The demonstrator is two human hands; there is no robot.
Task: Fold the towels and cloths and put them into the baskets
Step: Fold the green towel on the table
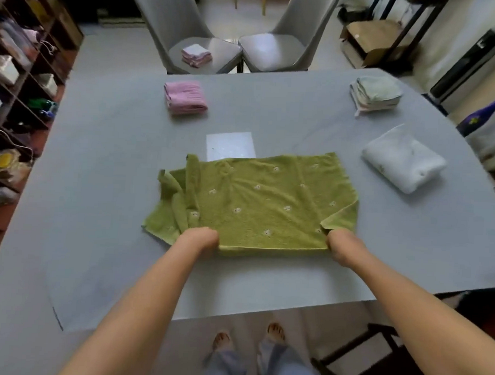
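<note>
The person's left hand (203,238) and right hand (340,245) each grip the near hem of the green towel (262,199), fingers curled into the cloth. The towel lies flat on the grey table (100,152), running left to right between the hands and reaching away from them. Its left end is bunched. Any fold would likely carry the near edge forward. Beyond the towel lie a folded pink cloth (185,97) and folded pale towels.

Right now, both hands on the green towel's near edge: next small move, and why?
Probably lift the near edge and carry it away to the far edge, halving the green towel. The left hand and right hand grip its near edge, and it lies mostly flat on the table. The bunched left end may need smoothing first.
</note>
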